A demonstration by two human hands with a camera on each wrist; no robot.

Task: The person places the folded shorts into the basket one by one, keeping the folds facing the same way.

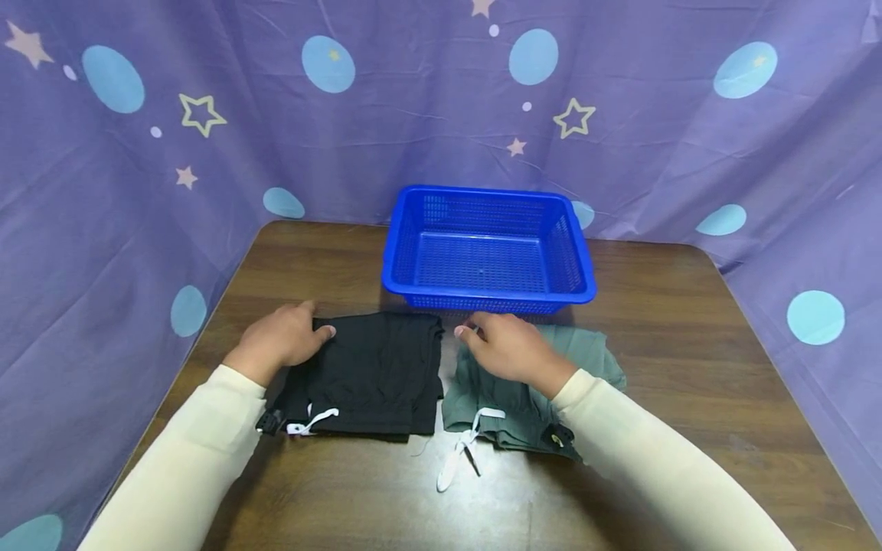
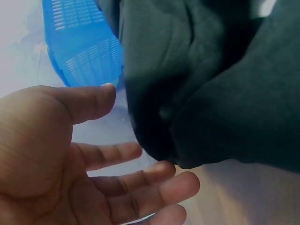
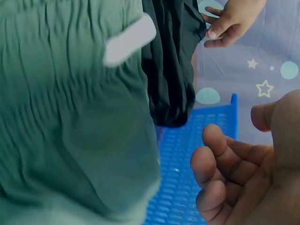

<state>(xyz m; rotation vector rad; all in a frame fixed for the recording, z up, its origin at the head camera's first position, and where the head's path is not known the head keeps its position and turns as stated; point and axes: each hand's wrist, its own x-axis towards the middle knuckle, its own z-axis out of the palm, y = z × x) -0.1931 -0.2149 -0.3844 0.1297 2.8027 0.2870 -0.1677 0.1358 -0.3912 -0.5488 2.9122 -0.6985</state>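
Note:
A folded black garment [image 1: 375, 375] with a white drawstring [image 1: 313, 422] lies flat on the left of the table. At its far left corner is my left hand [image 1: 285, 334], fingers extended and thumb over the cloth edge. In the left wrist view the fingertips [image 2: 185, 185] are right at the dark cloth's edge [image 2: 225, 112]. Beside it lies a green garment [image 1: 575, 348] with a gathered waistband [image 3: 70, 65] and white drawstring. My right hand [image 1: 510, 348] is over its far left part, fingers loosely bent and holding nothing in the right wrist view.
A blue plastic basket [image 1: 489, 294] with perforated walls stands behind the garments and holds nothing. Under everything is a brown wooden table [image 1: 661, 321]. A purple curtain [image 1: 427, 115] with stars and ovals hangs around the back and sides.

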